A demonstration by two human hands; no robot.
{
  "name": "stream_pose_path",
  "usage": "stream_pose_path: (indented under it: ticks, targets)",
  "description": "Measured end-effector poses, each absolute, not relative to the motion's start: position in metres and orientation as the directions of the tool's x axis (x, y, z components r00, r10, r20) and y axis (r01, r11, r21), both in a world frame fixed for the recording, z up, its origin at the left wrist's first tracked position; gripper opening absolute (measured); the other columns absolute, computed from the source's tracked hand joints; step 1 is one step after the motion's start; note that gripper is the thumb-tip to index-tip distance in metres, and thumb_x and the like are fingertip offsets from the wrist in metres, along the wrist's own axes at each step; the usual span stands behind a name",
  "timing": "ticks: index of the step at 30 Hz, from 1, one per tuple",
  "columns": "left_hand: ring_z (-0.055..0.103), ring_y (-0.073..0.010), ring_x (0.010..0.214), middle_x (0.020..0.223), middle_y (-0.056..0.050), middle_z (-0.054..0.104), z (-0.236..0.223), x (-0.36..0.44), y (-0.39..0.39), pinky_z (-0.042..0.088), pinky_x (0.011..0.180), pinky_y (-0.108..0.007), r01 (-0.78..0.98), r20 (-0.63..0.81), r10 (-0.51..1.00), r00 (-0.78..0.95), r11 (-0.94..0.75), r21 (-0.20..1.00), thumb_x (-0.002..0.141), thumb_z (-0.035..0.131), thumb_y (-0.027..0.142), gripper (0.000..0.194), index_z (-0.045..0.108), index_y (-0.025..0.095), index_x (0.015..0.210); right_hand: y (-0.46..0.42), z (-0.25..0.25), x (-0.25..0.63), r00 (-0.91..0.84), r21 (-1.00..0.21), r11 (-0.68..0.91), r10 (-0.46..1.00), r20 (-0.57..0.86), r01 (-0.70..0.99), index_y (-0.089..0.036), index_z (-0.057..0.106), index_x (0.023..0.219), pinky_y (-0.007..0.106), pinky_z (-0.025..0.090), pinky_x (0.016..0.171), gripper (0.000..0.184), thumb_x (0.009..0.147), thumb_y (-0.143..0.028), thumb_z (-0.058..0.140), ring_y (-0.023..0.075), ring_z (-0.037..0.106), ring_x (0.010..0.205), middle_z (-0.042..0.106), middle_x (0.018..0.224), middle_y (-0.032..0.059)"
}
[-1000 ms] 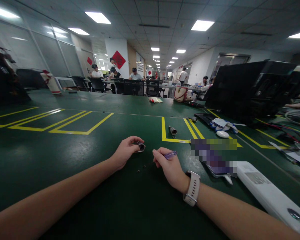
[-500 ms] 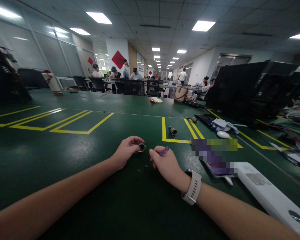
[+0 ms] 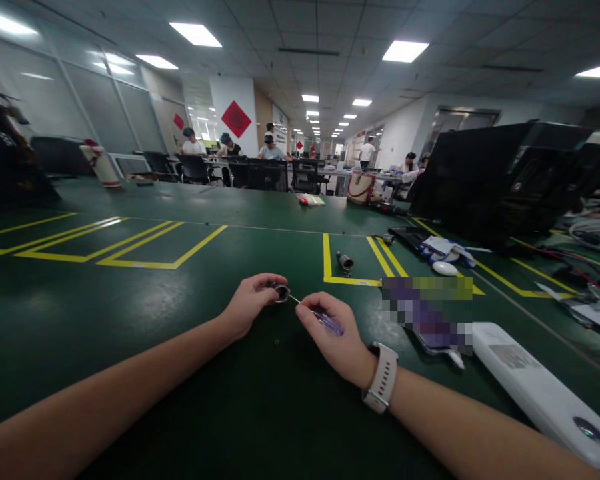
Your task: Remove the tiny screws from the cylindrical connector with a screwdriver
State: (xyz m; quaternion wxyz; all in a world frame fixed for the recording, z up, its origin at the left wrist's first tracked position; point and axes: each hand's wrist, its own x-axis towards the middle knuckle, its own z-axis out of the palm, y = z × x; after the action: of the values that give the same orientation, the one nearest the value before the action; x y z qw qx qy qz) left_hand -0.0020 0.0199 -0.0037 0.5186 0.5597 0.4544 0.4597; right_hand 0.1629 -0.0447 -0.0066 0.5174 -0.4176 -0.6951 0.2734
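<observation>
Between the thumb and fingers of my left hand point(image 3: 253, 301) is a small round metal sleeve point(image 3: 281, 293), its open end facing right. My right hand point(image 3: 333, 330) is closed around a screwdriver point(image 3: 329, 323) with a clear purple handle. The thin shaft points left, and its tip is at the mouth of the sleeve; how deep it reaches I cannot tell. One tiny ring-like part point(image 3: 277, 342) lies on the green table point(image 3: 180, 413) below the hands. Farther off, a similar metal cylinder point(image 3: 345, 261) lies inside a yellow tape outline, with tiny parts beside it.
On the right lie a phone point(image 3: 430, 327), partly pixelated, a long white device point(image 3: 535, 387), a white oval object point(image 3: 445, 269) and gloves point(image 3: 447, 251). A large black case point(image 3: 490, 180) stands behind them. A bag point(image 3: 361, 188) is at the far edge; people sit beyond.
My right hand has turned the screwdriver so its shaft now points into the sleeve's opening. One of the two tiny parts on the table is no longer visible. My left hand has hardly moved.
</observation>
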Motion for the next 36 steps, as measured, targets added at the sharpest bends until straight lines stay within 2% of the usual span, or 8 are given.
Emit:
stream_pose_path:
  ticks: [6, 14, 21, 29, 36]
  targets:
    - [0.065, -0.0217, 0.082, 0.081, -0.005, 0.07, -0.0042, -0.0021, 0.0198, 0.049, 0.083, -0.039, 0.022, 0.058, 0.985, 0.163, -0.063, 0.998, 0.061, 0.061, 0.016, 0.025, 0.065, 0.014, 0.086, -0.0445, -0.0051, 0.162, -0.152, -0.811, 0.513, 0.858, 0.49, 0.283, -0.018, 0.066, 0.092, 0.031, 0.046, 0.079, 0.017, 0.085, -0.021, 0.05, 0.0173, 0.06, 0.087, 0.066, 0.091, 0.0057]
    - [0.066, -0.0218, 0.081, 0.081, -0.005, 0.071, -0.0019, -0.0018, 0.0182, 0.05, 0.081, -0.038, 0.046, 0.076, 0.985, 0.157, -0.085, 0.995, 0.061, 0.061, 0.017, 0.025, 0.066, 0.014, 0.085, -0.0449, -0.0026, 0.1593, -0.19, -0.786, 0.503, 0.864, 0.466, 0.36, -0.019, 0.064, 0.097, 0.033, 0.046, 0.083, 0.019, 0.086, -0.02, 0.049, 0.0179, 0.06, 0.092, 0.066, 0.097, 0.0061]
    - [0.066, -0.0195, 0.074, 0.075, -0.004, 0.071, -0.0057, -0.0024, 0.0214, 0.051, 0.08, -0.037, 0.065, 0.09, 0.985, 0.144, -0.1, 0.993, 0.059, 0.068, 0.019, 0.024, 0.066, 0.014, 0.083, -0.0429, -0.009, 0.1574, -0.226, -0.737, 0.558, 0.829, 0.511, 0.382, -0.018, 0.063, 0.098, 0.034, 0.045, 0.084, 0.018, 0.086, -0.02, 0.05, 0.0178, 0.059, 0.093, 0.066, 0.097, 0.0065]
    - [0.067, -0.02, 0.073, 0.073, -0.004, 0.072, -0.0054, -0.0017, 0.0207, 0.052, 0.078, -0.036, 0.063, 0.086, 0.988, 0.129, -0.095, 0.993, 0.06, 0.067, 0.02, 0.025, 0.067, 0.013, 0.084, -0.046, -0.0091, 0.156, -0.236, -0.686, 0.593, 0.802, 0.549, 0.421, -0.017, 0.062, 0.1, 0.034, 0.046, 0.084, 0.019, 0.085, -0.017, 0.05, 0.0182, 0.059, 0.091, 0.066, 0.097, 0.0075]
    - [0.067, -0.0196, 0.074, 0.075, -0.005, 0.072, -0.0065, -0.0032, 0.0216, 0.052, 0.078, -0.035, 0.062, 0.084, 0.986, 0.145, -0.094, 0.994, 0.06, 0.069, 0.02, 0.026, 0.068, 0.013, 0.085, -0.0449, -0.0085, 0.1569, -0.231, -0.708, 0.562, 0.825, 0.516, 0.427, -0.018, 0.063, 0.101, 0.036, 0.046, 0.084, 0.02, 0.086, -0.019, 0.05, 0.0188, 0.059, 0.093, 0.066, 0.1, 0.0076]
